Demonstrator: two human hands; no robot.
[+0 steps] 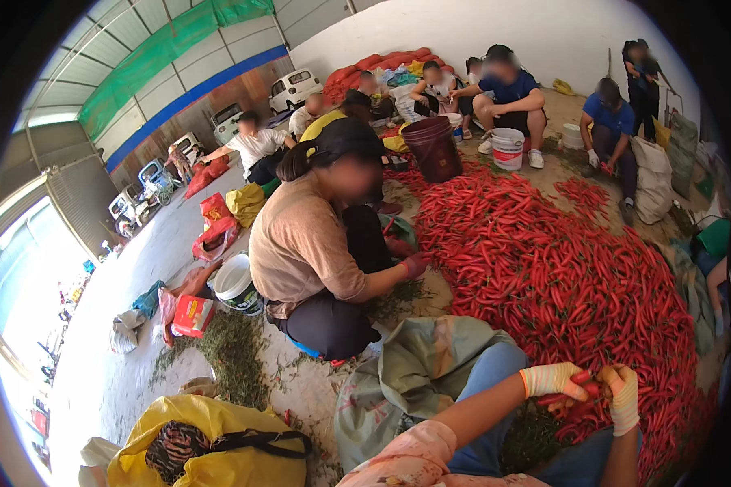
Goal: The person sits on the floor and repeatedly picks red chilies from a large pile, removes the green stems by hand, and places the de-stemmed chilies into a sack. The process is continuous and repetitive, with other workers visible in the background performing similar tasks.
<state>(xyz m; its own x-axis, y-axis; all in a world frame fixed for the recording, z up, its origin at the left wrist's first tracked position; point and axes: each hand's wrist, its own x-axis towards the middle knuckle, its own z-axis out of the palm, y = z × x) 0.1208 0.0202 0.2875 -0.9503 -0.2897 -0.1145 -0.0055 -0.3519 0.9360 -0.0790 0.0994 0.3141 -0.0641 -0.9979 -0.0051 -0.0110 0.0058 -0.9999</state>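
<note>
A large heap of red chili peppers point(554, 262) spreads over the floor in front of me. At the lower right, my left hand point(557, 382), in a striped knit glove, is closed around a few red chili peppers point(548, 399). Close beside it on the right, my right hand point(620, 395), gloved alike, has its fingertips at the same peppers; whether it grips one cannot be told. Green stems point(530, 435) lie below my hands, between my knees. An open green woven sack point(426, 365) stands against my leg.
A co-worker in a black cap point(317, 237) squats at the heap to my left. A white bucket point(237, 283), a pile of green stems point(231, 359) and a yellow bag point(219, 450) stand on the left. Beyond the heap are a maroon bucket point(432, 149), a white bucket point(507, 149) and several people.
</note>
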